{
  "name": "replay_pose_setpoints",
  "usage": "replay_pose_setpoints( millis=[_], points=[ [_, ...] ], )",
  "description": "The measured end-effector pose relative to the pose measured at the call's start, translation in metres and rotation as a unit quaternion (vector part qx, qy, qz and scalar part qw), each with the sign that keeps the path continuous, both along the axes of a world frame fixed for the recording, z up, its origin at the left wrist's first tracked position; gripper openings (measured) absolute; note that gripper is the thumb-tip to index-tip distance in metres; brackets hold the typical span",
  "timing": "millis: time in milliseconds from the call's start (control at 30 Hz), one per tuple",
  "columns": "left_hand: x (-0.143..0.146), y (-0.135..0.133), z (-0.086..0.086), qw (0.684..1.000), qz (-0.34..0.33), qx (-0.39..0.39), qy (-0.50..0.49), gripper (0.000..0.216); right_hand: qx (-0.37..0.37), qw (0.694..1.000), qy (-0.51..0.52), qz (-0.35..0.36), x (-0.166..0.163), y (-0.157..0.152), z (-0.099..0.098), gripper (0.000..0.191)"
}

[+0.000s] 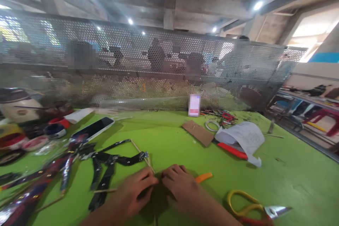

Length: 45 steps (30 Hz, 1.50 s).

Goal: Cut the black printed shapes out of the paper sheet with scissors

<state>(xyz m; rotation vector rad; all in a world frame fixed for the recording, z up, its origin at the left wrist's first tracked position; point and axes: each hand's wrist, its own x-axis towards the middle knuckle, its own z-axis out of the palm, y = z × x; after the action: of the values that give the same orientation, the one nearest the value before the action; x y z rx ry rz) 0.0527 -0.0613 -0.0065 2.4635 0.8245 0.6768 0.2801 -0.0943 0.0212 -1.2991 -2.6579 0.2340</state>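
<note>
My left hand (134,190) and my right hand (182,189) are close together over the green table, fingers curled toward each other. What lies between their fingertips is dark and blurred, so I cannot make it out. A thin wooden stick (141,153) runs down to the left fingertips from a black jointed figure (115,159), which lies to the left of my hands. An orange strip (204,177) pokes out beyond my right hand. Scissors (245,201) with yellow handles lie to the right of my right forearm, blades pointing right.
A patterned jointed figure (47,174) and tape rolls (56,130) lie left. Behind them is a phone (96,129). A brown card (198,132), white ring (212,125) and crumpled paper (242,137) over a red object (232,150) lie right. A perforated metal screen (127,88) borders the green table (291,176).
</note>
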Motion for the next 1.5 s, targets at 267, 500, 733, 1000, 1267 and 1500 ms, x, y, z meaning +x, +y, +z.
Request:
replay_pose_setpoints(
  millis=[267,500,733,1000,1267,1500],
  points=[
    [-0.001,-0.005,0.013,0.999,-0.009,-0.046,0.019,0.017,0.007,1.000,0.001,0.000,-0.001,-0.001,0.007,0.026],
    [-0.002,-0.005,0.017,0.999,-0.010,-0.033,0.009,0.016,-0.007,1.000,0.008,-0.001,-0.003,-0.004,0.011,0.030],
    [0.002,-0.014,0.024,0.999,0.004,-0.034,0.021,0.013,-0.041,0.999,0.031,0.005,-0.006,-0.009,0.023,0.027],
    [0.004,-0.023,0.034,1.000,0.003,-0.024,0.011,0.011,-0.019,0.998,0.057,-0.033,-0.013,-0.011,-0.001,0.078],
    [-0.007,-0.013,0.049,0.999,-0.023,0.016,0.022,0.011,0.006,1.000,0.018,-0.018,-0.029,-0.013,0.004,0.028],
    [-0.014,-0.011,0.056,0.995,-0.041,-0.001,0.089,0.009,-0.003,0.997,0.012,-0.073,-0.025,-0.010,0.013,0.029]
  ],
)
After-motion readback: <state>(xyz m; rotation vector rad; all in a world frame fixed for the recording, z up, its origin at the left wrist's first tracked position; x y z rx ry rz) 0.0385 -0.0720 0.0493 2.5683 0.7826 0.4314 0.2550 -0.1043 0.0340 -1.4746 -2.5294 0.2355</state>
